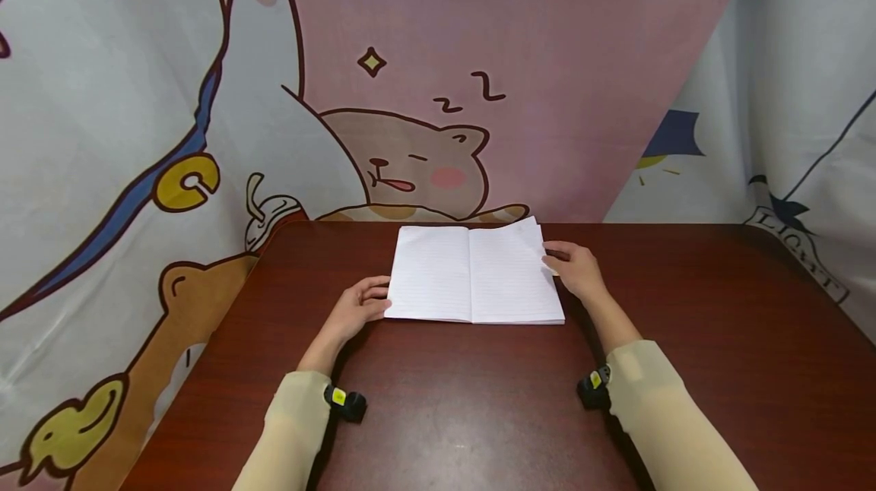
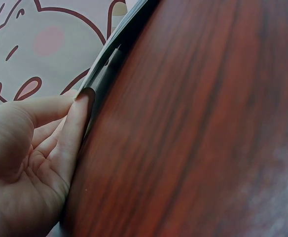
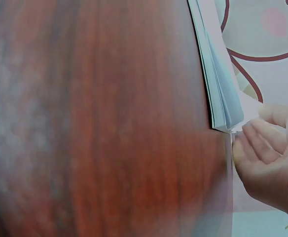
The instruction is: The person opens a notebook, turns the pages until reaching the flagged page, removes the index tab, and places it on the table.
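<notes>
An open notebook [image 1: 431, 274] with white lined pages lies near the far edge of the table. At its left edge, my left hand [image 1: 357, 307] pinches the cover and pages, thumb above and forefinger below, as the left wrist view shows [image 2: 35, 148]. On the other side my right hand [image 1: 576, 270] pinches the edge of the right-hand page. That page's far corner rises above the rest. In the right wrist view, the notebook's page edges [image 3: 215, 74] fan slightly apart beside the fingers [image 3: 267, 136]. The fingertips behind the page are partly hidden.
A dark red-brown wooden table [image 1: 438, 400] carries the notebook. Behind it hangs a cloth [image 1: 547, 58] printed with cartoon animals, which also drapes down the left side. Each wrist wears a small black camera, one left [image 1: 347, 403] and one right [image 1: 594, 388].
</notes>
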A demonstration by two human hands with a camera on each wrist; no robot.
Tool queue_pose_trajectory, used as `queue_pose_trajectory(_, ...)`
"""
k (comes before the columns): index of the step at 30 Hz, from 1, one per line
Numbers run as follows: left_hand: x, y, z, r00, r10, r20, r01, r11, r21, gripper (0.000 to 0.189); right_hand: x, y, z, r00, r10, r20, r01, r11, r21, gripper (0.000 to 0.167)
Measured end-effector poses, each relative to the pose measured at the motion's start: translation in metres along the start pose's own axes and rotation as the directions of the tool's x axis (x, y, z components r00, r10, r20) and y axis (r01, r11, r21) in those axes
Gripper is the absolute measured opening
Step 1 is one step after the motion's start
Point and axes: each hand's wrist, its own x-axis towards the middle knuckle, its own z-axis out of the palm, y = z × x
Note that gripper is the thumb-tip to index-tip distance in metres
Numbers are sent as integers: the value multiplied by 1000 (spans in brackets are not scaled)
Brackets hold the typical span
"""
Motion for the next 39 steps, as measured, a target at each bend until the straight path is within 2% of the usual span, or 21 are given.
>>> queue_pose_trajectory(6, 0, -1, 0, 1000, -4, -6, 4, 1000, 5, 49, 0, -1, 2, 1000, -3, -31, 4, 1000, 24, 33)
queue_pose_trajectory(14, -1, 1, 0, 1000, 4, -3, -4, 1000, 3, 49, 0, -2, 2, 996, -7, -84, 3, 999, -51, 25)
queue_pose_trajectory(20, 1, 2, 0, 1000, -3, -7, 3, 1000, 17, 49, -1, -4, 2, 994, 17, -104, -23, 998, -60, 23)
queue_pose_trajectory(26, 1, 2, 0, 1000, -3, -8, 3, 1000, 21, 49, -2, -7, 4, 995, -37, -90, 34, 999, -35, 25)
queue_pose_trajectory(33, 1, 1, 0, 1000, -1, -7, 1, 1000, 18, 49, -2, -13, 10, 998, -55, -27, 55, 998, -9, 28)
queue_pose_trajectory(39, 0, 0, 0, 1000, -1, -5, 1, 1000, 7, 49, -5, -18, 13, 991, -88, -106, 86, 996, -21, 25)
